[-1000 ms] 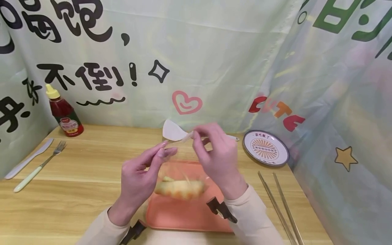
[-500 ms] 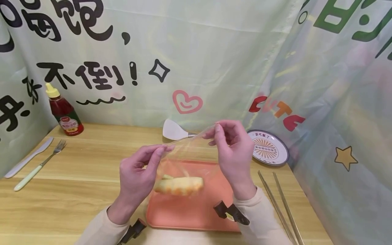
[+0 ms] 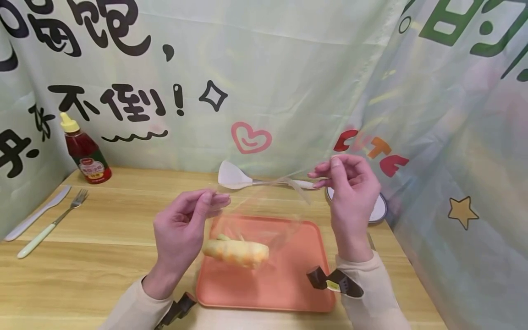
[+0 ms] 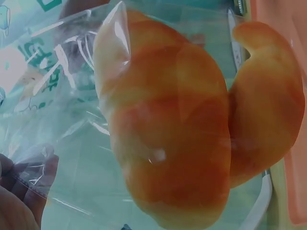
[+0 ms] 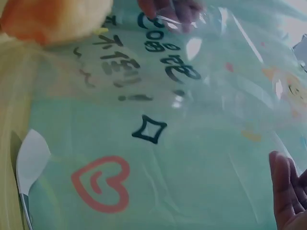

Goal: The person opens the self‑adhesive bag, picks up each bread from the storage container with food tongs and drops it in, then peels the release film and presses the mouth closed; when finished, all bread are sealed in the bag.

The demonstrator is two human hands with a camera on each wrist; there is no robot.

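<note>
A clear plastic bag (image 3: 264,208) hangs stretched between both hands above the salmon tray (image 3: 297,284). Inside it lies a golden bread roll (image 3: 236,251), seen close through the film in the left wrist view as the roll (image 4: 168,134). My left hand (image 3: 194,215) pinches the bag's left top corner between thumb and fingers. My right hand (image 3: 344,176) pinches the right top corner, held higher and well to the right. In the right wrist view the bag film (image 5: 201,96) fills the frame and the right fingertips (image 5: 288,191) show at the lower right edge.
A white spatula (image 3: 235,176) lies behind the bag. A patterned plate (image 3: 377,208) sits behind my right hand. A ketchup bottle (image 3: 84,153), a knife (image 3: 37,213) and a fork (image 3: 53,222) are at the left. Printed cloth walls the table's back and right sides.
My right hand has moved right and slightly up, pulling the bag's mouth wide. The left hand shifted slightly left and still pinches its corner. The roll hangs a little lower left.
</note>
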